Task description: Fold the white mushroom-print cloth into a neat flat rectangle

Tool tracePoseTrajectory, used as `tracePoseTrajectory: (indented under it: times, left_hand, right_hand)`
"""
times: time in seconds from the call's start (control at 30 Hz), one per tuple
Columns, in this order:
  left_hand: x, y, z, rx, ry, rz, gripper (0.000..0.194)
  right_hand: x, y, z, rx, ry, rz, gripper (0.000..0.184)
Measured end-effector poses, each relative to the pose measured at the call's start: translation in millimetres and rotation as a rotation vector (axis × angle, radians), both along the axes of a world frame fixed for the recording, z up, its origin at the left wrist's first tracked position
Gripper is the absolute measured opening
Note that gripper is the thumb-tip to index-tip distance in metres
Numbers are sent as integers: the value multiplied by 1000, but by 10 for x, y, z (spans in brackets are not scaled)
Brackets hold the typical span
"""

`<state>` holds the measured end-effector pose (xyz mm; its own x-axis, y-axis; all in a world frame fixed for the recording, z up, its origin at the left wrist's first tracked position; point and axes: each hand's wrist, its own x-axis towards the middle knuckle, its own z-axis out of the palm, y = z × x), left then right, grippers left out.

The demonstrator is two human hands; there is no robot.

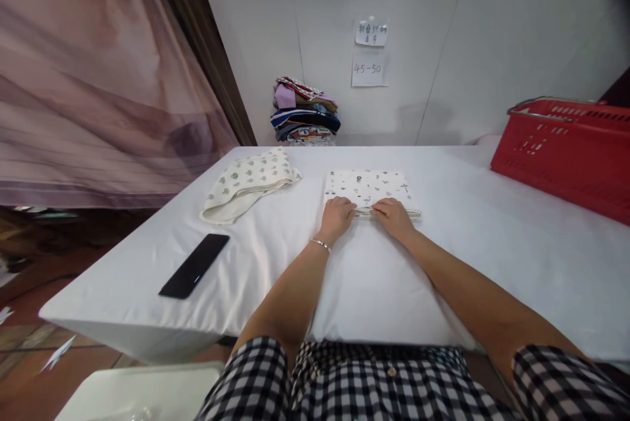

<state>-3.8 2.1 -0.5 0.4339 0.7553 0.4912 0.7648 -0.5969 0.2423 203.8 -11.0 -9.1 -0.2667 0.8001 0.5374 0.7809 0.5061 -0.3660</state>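
A white cloth (pixel 369 186) with small grey printed figures lies folded into a flat rectangle on the table. My left hand (pixel 338 216) has its fingers closed on the near edge of this cloth, left of its middle. Farther right along the same edge, my right hand (pixel 394 216) pinches the folded layers, with a short stretch of hem showing between the two hands. My thumbs are partly hidden. To the left rests a second white cloth (pixel 251 180) with a grey-green print, loosely folded and apart from both hands.
A black phone-like slab (pixel 195 266) lies on the white-covered table (pixel 275 277) at left. The red basket (pixel 556 152) occupies the right side. Behind the table's far edge rises a stack of folded fabrics (pixel 305 113). A pale stool (pixel 147 391) stands at lower left.
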Motion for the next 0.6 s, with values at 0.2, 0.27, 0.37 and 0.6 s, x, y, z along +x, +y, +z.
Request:
tracePoseTrajectory:
  times: [0.2, 0.27, 0.37, 0.6]
  left_hand:
    - [5, -9, -15, -40, 13, 5, 17]
    - [14, -19, -10, -54, 11, 16, 17]
    - [10, -31, 6, -57, 0, 17, 17]
    - [-248, -40, 63, -75, -5, 48, 21]
  right_hand:
    - [10, 15, -65, 45, -50, 8, 24]
    - [9, 16, -76, 51, -42, 15, 24]
    - [10, 15, -88, 62, -20, 12, 23]
    - [21, 21, -117, 46, 11, 18, 22]
